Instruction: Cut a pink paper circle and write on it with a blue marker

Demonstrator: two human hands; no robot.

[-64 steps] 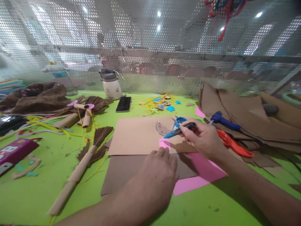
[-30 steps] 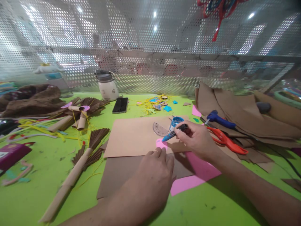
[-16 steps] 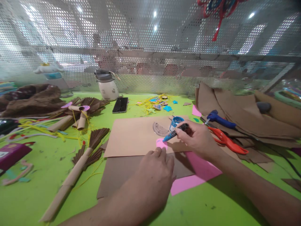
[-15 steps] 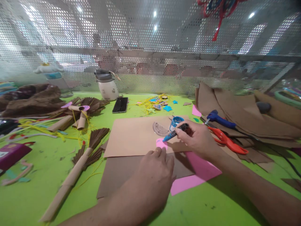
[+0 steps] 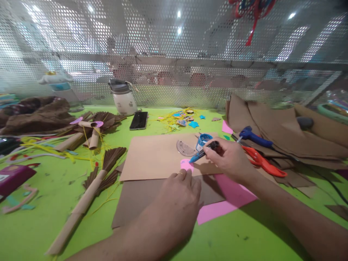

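My right hand [image 5: 231,159] grips a blue marker [image 5: 199,155] with a black end, its tip touching a small pink paper piece [image 5: 186,165]. Faint marks show near the paper's upper edge. My left hand [image 5: 179,199] lies flat, fingertips resting on the lower edge of that pink piece. Beneath are a tan kraft paper sheet [image 5: 152,159] and a darker brown sheet [image 5: 138,203]. A clear protractor [image 5: 186,148] and a small blue tub [image 5: 203,139] sit just beyond the marker. A larger pink sheet [image 5: 228,208] sticks out under my right wrist.
To the right lie orange-handled scissors [image 5: 263,163], a blue-handled tool [image 5: 255,137] with a cord, and stacked brown paper [image 5: 288,130]. Leftward are a rolled-paper figure [image 5: 87,199] and a purple box [image 5: 16,179]. A phone [image 5: 139,120] and bottle [image 5: 123,99] stand near the perforated screen [image 5: 174,65].
The marker tip has shifted slightly to the right along the top of the small pink piece. My left hand keeps its place.
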